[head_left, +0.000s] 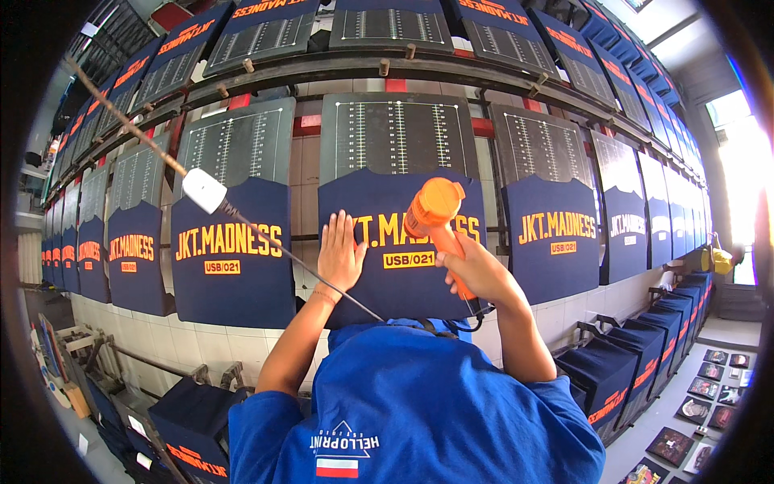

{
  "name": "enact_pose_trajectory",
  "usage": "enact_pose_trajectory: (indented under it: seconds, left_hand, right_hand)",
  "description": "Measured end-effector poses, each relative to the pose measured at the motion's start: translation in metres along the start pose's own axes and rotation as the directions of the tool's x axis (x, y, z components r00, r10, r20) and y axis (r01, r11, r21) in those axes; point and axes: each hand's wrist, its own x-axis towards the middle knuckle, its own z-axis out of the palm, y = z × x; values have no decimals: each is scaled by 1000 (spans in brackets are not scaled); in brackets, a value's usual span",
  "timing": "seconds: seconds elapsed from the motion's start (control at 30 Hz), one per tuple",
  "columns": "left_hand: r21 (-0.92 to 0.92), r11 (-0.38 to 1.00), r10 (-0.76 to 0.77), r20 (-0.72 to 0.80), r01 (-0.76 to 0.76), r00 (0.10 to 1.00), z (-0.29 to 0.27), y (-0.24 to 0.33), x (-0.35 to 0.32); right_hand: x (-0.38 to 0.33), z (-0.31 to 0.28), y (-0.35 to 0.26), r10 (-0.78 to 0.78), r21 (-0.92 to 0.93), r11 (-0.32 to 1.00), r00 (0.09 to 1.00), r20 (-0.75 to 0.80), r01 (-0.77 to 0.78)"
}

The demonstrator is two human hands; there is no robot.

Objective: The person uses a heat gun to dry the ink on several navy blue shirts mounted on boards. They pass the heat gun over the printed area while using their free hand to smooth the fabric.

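Right hand (481, 270) closed round handle of orange plastic gun-shaped blower (437, 203), above yellow-printed navy fabric shirt (379, 292). Left hand (340, 254) open, fingers extended (thumb apart), on shirt's left side. Shirt on dark rectangular marked board (395, 133).

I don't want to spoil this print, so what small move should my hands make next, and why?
Probably lift the left hand clear of the yellow lettering on the dark blue shirt. It lies flat over the left end of that lettering, while the right hand holds the orange gun-shaped tool above the same print, so lifting would likely uncover that end.
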Motion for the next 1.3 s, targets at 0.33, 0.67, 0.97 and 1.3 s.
enact_pose_trajectory:
  seconds: [0.33, 0.67, 0.97, 1.3]
  left_hand:
    - [20, 998, -52, 11, 52, 999, 2, -2, 31]
    - [15, 999, -34, 22, 34, 999, -2, 27, -41]
    - [58, 993, -101, -56, 104, 993, 1, 5, 8]
    - [25, 990, -138, 11, 137, 990, -1, 18, -8]
  right_hand:
    - [-11, -4, 19, 9, -44, 999, 998, 62, -6]
    - [18, -3, 5, -138, 53, 988, 985, -107, 145]
    - [-8, -5, 8, 13, 7, 1000, 999, -36, -13]
    - [-13, -10, 14, 18, -44, 999, 1000, 6, -17]
